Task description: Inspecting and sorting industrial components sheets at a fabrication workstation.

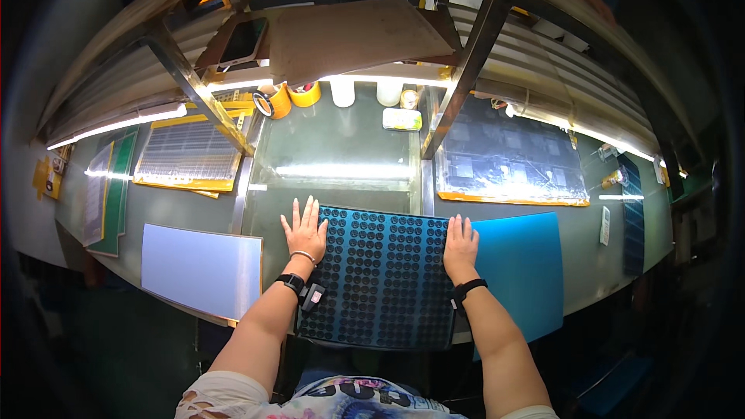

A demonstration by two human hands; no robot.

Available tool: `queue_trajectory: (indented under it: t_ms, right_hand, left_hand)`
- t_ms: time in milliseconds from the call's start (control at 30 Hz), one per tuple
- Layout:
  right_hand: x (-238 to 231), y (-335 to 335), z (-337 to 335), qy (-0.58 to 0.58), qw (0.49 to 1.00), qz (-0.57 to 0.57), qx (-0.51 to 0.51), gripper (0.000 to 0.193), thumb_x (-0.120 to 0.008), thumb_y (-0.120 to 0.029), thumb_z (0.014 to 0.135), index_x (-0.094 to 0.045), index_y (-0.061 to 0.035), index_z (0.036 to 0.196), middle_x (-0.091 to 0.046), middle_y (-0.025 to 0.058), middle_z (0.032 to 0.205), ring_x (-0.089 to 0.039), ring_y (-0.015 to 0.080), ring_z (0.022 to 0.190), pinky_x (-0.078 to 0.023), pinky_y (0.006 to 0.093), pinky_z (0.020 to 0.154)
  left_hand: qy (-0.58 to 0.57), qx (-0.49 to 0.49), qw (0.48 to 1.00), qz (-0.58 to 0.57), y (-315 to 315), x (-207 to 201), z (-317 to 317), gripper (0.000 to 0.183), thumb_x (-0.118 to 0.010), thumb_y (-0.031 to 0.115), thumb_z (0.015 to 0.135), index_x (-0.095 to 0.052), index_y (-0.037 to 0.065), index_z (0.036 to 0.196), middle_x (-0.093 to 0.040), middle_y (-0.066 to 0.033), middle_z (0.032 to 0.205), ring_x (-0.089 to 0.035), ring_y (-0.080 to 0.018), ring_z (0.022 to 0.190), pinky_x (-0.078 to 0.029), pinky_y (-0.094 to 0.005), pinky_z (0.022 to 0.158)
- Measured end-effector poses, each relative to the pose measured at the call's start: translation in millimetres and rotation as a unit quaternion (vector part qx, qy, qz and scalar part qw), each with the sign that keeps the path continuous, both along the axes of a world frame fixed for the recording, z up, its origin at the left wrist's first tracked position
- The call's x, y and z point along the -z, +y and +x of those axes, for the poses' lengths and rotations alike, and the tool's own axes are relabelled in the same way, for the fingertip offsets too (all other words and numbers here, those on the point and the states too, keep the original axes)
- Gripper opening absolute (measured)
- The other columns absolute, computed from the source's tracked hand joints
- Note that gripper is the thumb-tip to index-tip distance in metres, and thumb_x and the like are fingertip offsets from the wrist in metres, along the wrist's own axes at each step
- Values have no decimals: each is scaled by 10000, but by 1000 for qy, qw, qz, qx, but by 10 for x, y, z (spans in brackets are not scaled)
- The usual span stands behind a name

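In front of me a black sheet with rows of round shapes (pixel 376 279) lies over blue at the bench's near edge. My left hand (pixel 305 233) rests by its far left corner, fingers stretched out and spread. At the far right corner my right hand (pixel 462 247) lies along the side edge, fingers extended. Neither hand is wrapped round anything. A plain blue sheet (pixel 524 271) sits to the right, partly behind my right forearm. Left of my left arm is a pale lavender sheet (pixel 202 270) with a thin brown border.
Tape rolls (pixel 275 101), a white cylinder (pixel 342 93) and a small green-and-white box (pixel 402 119) stand at the back. Yellow-edged clear panels (pixel 512 163) lie back right. A metal post (pixel 466 70) and an overhead shelf holding a phone (pixel 244 40) frame the far side.
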State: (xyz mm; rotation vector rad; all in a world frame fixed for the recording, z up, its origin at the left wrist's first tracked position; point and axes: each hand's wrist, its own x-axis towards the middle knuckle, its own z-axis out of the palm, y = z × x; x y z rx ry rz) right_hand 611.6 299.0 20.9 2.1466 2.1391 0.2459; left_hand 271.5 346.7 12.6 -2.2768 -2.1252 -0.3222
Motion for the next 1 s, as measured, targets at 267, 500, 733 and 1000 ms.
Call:
queue_trajectory:
  t_ms: [267, 500, 733, 1000]
  right_hand:
    - [-114, -424, 192, 86, 996, 32, -24, 491, -412, -58, 806, -374, 2, 1291, -342, 127, 1368, -275, 316, 1286, -196, 502, 1043]
    - [-451, -2530, 25, 172, 982, -62, -54, 506, -448, -1, 720, -439, 49, 1224, -339, 180, 1366, -277, 372, 1280, -195, 507, 1044]
    - [-717, -2182, 319, 247, 955, -99, -134, 633, -620, -38, 636, -440, -32, 1243, -298, 135, 1394, -224, 360, 1304, -186, 511, 1057]
    - [-357, -2068, 311, 240, 950, -44, -197, 715, -669, -37, 567, -479, -182, 1241, -278, 124, 1405, -212, 353, 1310, -139, 536, 1064]
  left_hand:
    - [1, -27, 999, -29, 26, 22, 108, 526, -378, 362, 897, -300, 143, 1369, -219, 20, 1452, -103, -254, 1359, -64, -580, 1039]
    - [47, -45, 997, -40, -30, 68, 6, 581, -365, 416, 897, -262, 106, 1378, -172, 4, 1466, -74, -254, 1362, -68, -575, 1041]
    - [54, -43, 995, -65, -1674, -43, -346, 701, -439, 479, 846, -256, 51, 1370, -195, -123, 1447, -133, -323, 1340, -116, -571, 1029]
    - [-127, -375, 913, -98, -2596, 20, -320, 545, -588, 512, 765, -561, 36, 1028, -569, -175, 1059, -533, -310, 920, -417, -420, 738]
